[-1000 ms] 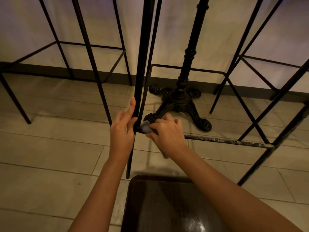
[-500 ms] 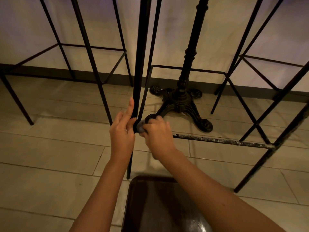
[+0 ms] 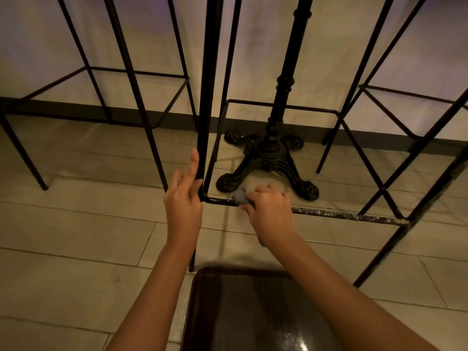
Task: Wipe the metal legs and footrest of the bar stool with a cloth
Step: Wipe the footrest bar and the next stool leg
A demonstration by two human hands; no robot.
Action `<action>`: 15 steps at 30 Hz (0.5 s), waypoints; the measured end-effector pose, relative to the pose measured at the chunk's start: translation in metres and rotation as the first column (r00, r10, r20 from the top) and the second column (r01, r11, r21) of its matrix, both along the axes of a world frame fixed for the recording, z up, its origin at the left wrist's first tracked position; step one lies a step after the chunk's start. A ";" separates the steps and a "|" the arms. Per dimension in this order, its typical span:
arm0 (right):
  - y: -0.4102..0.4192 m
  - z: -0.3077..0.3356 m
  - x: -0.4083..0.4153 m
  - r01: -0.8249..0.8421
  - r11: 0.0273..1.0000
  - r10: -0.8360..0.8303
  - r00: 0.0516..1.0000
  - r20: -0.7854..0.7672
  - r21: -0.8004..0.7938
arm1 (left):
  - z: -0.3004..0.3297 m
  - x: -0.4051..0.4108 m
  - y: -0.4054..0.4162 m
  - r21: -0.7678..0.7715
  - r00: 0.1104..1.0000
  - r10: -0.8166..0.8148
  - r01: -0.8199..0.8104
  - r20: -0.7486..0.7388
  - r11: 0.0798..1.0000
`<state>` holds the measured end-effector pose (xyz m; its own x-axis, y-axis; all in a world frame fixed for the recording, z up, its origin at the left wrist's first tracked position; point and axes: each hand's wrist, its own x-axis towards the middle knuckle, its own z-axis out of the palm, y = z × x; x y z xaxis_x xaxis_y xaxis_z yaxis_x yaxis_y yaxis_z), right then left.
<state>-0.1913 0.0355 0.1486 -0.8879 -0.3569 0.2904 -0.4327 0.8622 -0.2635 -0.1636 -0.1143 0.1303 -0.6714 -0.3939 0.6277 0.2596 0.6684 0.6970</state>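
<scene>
Our left hand (image 3: 182, 203) holds the thin black metal stool leg (image 3: 208, 97) while our right hand (image 3: 269, 211) squeezes a small grey cloth (image 3: 240, 197) on the black metal footrest bar (image 3: 342, 215).

A black cast-iron table base (image 3: 268, 158) stands on the tiled floor (image 3: 76, 224), its 4 ornate scrolled feet spread flat and a turned column (image 3: 291, 59) rising from its centre out of the top of the view. Behind it runs a pale wall (image 3: 253, 46) with a dark skirting strip (image 3: 164, 117) along the bottom. Another thin-legged black metal frame (image 3: 131, 72) stands to the left, and 1 more (image 3: 374, 97) to the right (both cut off above). At the bottom edge lies a dark glossy wooden surface (image 3: 253, 312) with rounded corners.
</scene>
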 end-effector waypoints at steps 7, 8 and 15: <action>-0.060 -0.006 0.004 -0.034 0.999 0.035 0.992 -0.122 0.016 | 0.001 0.000 0.001 0.011 1.000 0.001 -0.001 0.007 1.000; -0.059 -0.008 0.004 -0.038 0.999 0.040 0.989 -0.143 0.020 | 0.001 0.000 0.001 0.011 1.000 0.001 -0.001 0.006 1.000; 0.006 -0.017 0.002 0.031 0.999 -0.036 0.977 -0.208 -0.025 | 0.001 0.001 -0.001 0.010 1.000 -0.010 0.010 0.006 1.000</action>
